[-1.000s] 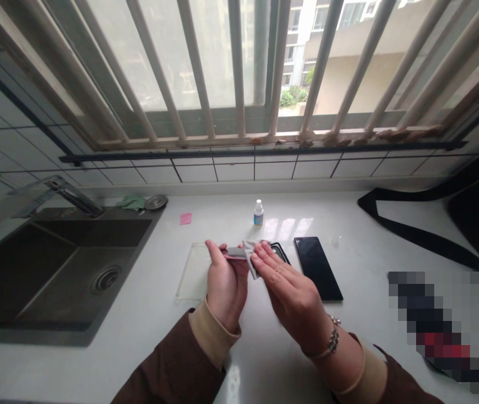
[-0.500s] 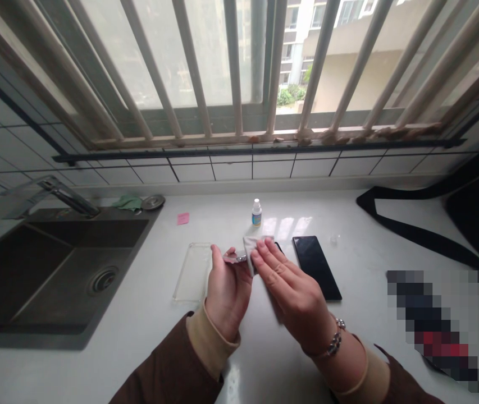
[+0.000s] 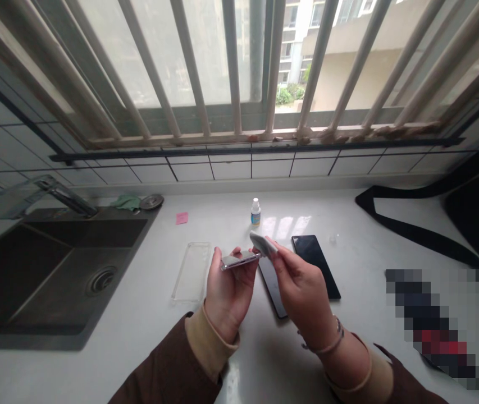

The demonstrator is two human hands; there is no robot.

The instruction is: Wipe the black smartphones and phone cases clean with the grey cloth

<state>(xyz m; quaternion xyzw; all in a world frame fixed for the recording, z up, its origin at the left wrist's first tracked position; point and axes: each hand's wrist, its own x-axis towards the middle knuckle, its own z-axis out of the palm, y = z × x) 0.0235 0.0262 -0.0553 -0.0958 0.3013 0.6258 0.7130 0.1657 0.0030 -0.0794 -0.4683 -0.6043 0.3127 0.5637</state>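
The left hand (image 3: 227, 292) gripped a phone (image 3: 240, 260) edge-up above the counter (image 3: 138, 336), and the right hand (image 3: 302, 292) pinched a small grey cloth (image 3: 263, 244) against the phone's far end. Judging by this, the wiping looked partway done. A dark phone (image 3: 317, 265) lay flat to the right and another dark slab (image 3: 272, 283) sat under the hands. An empty clear case (image 3: 191, 272) lay to the left. The small bottle (image 3: 255, 212) stood capped farther back, its contents unseen. The sink (image 3: 32, 269) looked empty.
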